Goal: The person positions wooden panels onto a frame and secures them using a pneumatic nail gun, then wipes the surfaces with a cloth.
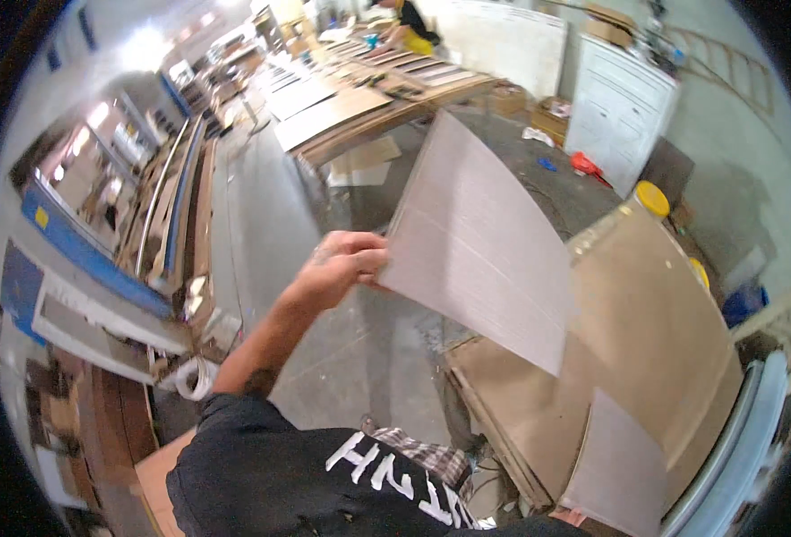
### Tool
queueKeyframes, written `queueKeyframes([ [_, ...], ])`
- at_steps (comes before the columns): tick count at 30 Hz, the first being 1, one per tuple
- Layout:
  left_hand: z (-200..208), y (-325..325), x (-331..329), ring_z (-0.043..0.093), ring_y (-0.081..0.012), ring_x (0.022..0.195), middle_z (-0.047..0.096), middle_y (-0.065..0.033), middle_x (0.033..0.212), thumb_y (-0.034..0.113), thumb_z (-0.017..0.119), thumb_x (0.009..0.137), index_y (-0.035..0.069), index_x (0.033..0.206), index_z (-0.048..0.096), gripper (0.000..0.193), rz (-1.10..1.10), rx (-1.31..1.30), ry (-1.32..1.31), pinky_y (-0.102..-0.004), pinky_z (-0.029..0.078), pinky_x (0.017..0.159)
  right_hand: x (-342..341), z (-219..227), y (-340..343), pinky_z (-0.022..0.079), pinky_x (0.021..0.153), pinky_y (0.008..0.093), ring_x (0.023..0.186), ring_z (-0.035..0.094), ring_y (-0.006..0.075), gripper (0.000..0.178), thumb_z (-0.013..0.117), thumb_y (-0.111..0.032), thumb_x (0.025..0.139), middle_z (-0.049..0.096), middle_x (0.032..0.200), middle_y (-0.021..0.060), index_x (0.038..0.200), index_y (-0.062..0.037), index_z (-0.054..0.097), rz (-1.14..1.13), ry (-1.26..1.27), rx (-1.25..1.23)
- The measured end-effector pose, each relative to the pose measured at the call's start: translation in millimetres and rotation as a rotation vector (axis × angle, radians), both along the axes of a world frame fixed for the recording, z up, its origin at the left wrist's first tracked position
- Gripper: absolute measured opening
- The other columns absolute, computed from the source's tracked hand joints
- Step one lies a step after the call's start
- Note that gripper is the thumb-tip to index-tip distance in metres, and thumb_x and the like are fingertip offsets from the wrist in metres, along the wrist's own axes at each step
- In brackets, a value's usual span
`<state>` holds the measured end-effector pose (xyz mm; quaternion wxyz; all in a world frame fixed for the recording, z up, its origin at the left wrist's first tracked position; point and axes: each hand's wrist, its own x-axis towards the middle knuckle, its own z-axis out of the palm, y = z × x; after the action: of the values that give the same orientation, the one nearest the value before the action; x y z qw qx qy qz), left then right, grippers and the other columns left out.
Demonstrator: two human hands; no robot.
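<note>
My left hand [346, 264] grips the left edge of a large, thin, pale grey panel [480, 242], fingers curled over the edge. The panel is held up in the air, tilted, above a concrete floor [359, 349]. Below and to the right of it lies a stack of brown boards [646, 340] with a smaller pale grey piece [619, 465] lying at its near end. My right hand does not show in the picture; the panel covers much of the middle.
A long bench [359, 98] loaded with boards runs away at the top, where another person [409, 18] stands. A white cabinet [619, 107] stands at the right, yellow-capped bottles [651, 199] behind the brown stack, and a blue-framed machine [82, 259] on the left.
</note>
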<state>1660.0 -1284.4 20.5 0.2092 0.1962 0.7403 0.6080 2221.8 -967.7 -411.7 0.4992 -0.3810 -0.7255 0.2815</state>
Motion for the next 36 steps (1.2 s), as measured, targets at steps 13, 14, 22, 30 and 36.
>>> queueKeyframes([
  [13, -121, -484, 18, 0.063, -0.0108, 0.073, 0.068, -0.006, 0.087, 0.012, 0.057, 0.093, -0.004, 0.104, 0.064, 0.021, 0.943, 0.305, 0.038, -0.0257, 0.054, 0.064, -413, 235, -159, 0.046, 0.079, 0.0343, 0.105, 0.053, 0.025, 0.059, 0.061, -0.024, 0.087, 0.052, 0.127, 0.0141, 0.134, 0.0058, 0.045, 0.573, 0.483, -0.873],
  [14, -139, -507, 5, 0.064, -0.0134, 0.074, 0.067, -0.0076, 0.086, 0.008, 0.055, 0.093, -0.005, 0.099, 0.064, 0.017, 1.023, 0.3, -0.018, -0.0287, 0.057, 0.067, -439, 238, -172, 0.046, 0.079, 0.0343, 0.105, 0.053, 0.025, 0.059, 0.061, -0.024, 0.087, 0.052, 0.127, 0.0141, 0.134, 0.0058, 0.045, 0.593, 0.474, -0.874],
  [22, -287, -677, -116, 0.062, -0.0194, 0.065, 0.057, -0.0067, 0.067, 0.002, 0.052, 0.086, -0.002, 0.071, 0.058, 0.016, 1.412, 0.081, -0.145, -0.0395, 0.061, 0.058, -653, 300, -334, 0.044, 0.077, 0.0303, 0.098, 0.055, 0.0204, 0.059, 0.067, -0.022, 0.083, 0.059, 0.115, 0.0093, 0.132, 0.0053, 0.048, 0.768, 0.546, -0.943],
  [30, -296, -758, -268, 0.069, -0.0262, 0.062, 0.065, -0.0156, 0.075, 0.004, 0.06, 0.078, -0.006, 0.068, 0.06, 0.015, 1.484, -0.182, -0.231, -0.0386, 0.061, 0.056, -914, 298, -439, 0.045, 0.086, 0.0314, 0.103, 0.057, 0.0205, 0.056, 0.062, -0.018, 0.087, 0.057, 0.123, 0.0135, 0.134, 0.0086, 0.046, 1.127, 0.555, -0.888],
  [36, -295, -807, -413, 0.07, -0.0284, 0.068, 0.066, -0.0185, 0.079, 0.003, 0.059, 0.08, -0.009, 0.079, 0.061, 0.012, 1.564, 0.057, -0.44, -0.0414, 0.063, 0.058, -1116, 330, -515, 0.049, 0.084, 0.0331, 0.104, 0.058, 0.0214, 0.055, 0.056, -0.015, 0.092, 0.056, 0.126, 0.0138, 0.14, 0.0074, 0.04, 1.224, 0.553, -0.868],
])
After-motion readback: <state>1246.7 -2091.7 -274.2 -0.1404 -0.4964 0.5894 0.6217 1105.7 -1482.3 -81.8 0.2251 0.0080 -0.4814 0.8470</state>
